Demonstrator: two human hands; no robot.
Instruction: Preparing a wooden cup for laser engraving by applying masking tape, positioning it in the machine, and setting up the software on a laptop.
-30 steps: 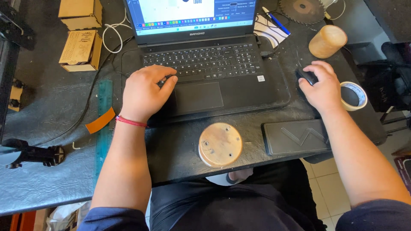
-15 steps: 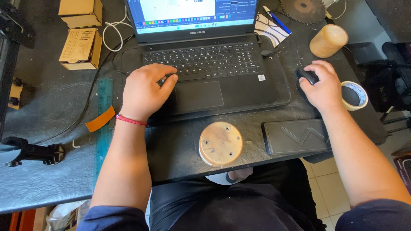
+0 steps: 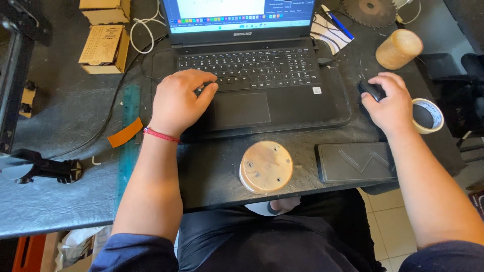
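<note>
A black laptop (image 3: 282, 108) stands open on the dark desk (image 3: 75, 201). My left hand (image 3: 179, 100) rests on the laptop's lower left corner, fingers loosely curled on the bottom keyboard row beside the trackpad; a red band circles the wrist. My right hand (image 3: 390, 103) lies over a black computer mouse (image 3: 372, 90) to the right of the laptop and grips it. A round wooden disc (image 3: 266, 166) with small holes lies near the desk's front edge, between my forearms.
A black flat case (image 3: 355, 162) lies front right, and a tape roll (image 3: 428, 116) sits by my right hand. A wooden cylinder (image 3: 398, 49) and saw blade (image 3: 370, 10) are at back right. Wooden boxes (image 3: 103, 48), a green ruler (image 3: 128, 146) and a black clamp (image 3: 45, 168) are at left.
</note>
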